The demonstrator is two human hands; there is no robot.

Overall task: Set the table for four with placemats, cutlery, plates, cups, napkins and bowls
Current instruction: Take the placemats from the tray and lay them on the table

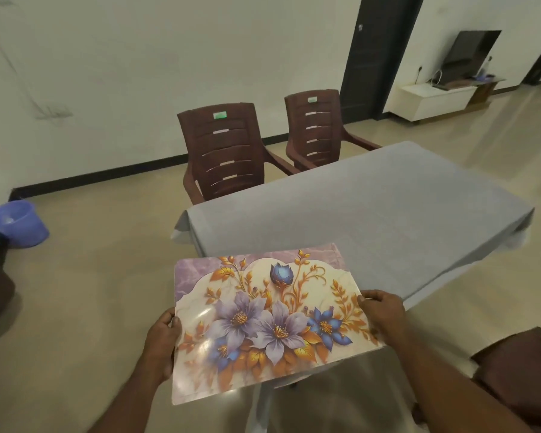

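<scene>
Head view: left hand and right hand pinch the floral placemat by its side edges, low centre, before the grey-clothed table. Far left, a blue bucket, contents unclear. Chair label unreadable.

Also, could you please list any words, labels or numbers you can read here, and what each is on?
None can be read.
Green sticker on the nearer brown plastic chair: too blurred.
Pale sticker on the farther brown plastic chair: too blurred.
Floral plastic placemat: pictures only, no text.
</scene>
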